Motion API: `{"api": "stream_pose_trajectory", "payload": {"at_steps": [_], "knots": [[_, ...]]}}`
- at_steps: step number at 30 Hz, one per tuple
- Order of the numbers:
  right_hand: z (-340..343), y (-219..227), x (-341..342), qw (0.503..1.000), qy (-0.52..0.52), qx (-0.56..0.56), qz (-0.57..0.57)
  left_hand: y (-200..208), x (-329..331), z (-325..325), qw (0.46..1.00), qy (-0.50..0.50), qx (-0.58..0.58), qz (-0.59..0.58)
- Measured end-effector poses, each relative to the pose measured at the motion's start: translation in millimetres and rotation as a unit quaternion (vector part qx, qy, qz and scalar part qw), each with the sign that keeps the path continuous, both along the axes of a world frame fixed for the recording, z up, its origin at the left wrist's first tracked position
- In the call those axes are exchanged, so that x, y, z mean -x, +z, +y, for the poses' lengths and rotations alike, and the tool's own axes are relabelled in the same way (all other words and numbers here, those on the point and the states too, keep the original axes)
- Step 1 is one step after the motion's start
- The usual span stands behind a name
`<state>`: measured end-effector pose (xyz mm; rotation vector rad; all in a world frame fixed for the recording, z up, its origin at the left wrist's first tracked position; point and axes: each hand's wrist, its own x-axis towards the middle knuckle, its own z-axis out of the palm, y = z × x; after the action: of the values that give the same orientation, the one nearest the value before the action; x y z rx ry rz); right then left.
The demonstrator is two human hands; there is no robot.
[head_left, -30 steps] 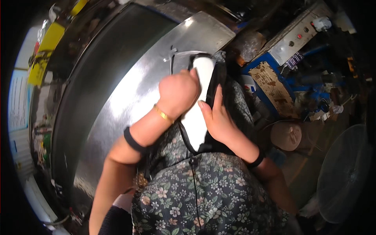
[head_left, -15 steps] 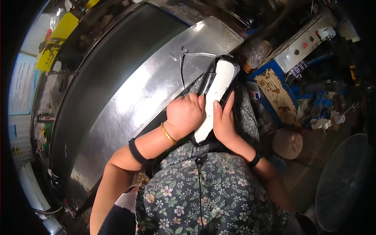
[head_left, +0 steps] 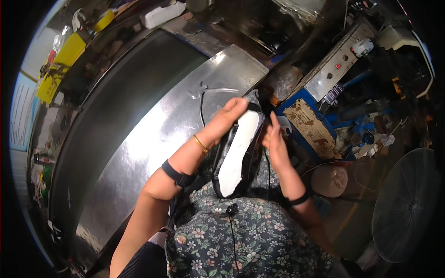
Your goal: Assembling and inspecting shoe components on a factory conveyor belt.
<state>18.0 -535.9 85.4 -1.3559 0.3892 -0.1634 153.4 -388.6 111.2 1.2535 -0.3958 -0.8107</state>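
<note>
A black shoe upper with a long white insole lies bottom up over my lap, its pointed end towards me. My left hand is closed at its far end, fingers over the black edge. Beside the shoe's right side is my right hand, fingers stretched upward and apart; whether its lower fingers touch the shoe I cannot make out. A pair of metal pincers with long curved handles rests on the shiny metal bench top, left of the shoe.
A dark belt-like surface runs along the bench's left side. To the right stand a blue-framed machine and a control panel with buttons. A whitish plastic container and a round mesh guard are at the lower right.
The shoe has come nearer to my body. My left hand has moved from its left side to its far end. My right hand has loosened from the right side, fingers now raised.
</note>
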Motion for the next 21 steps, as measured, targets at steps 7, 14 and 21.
{"api": "stream_pose_trajectory", "payload": {"at_steps": [7,14,21], "knots": [[-3,21,-64,0.990,0.083,0.039,-0.107,10,-4,-1,0.993,-0.060,0.080,0.056],[-11,38,-60,0.969,0.132,-0.205,-0.036,6,-1,8,0.997,-0.019,0.004,-0.071],[13,25,-44,0.975,0.028,0.211,-0.067,8,0,9,0.996,-0.056,-0.036,-0.063]]}}
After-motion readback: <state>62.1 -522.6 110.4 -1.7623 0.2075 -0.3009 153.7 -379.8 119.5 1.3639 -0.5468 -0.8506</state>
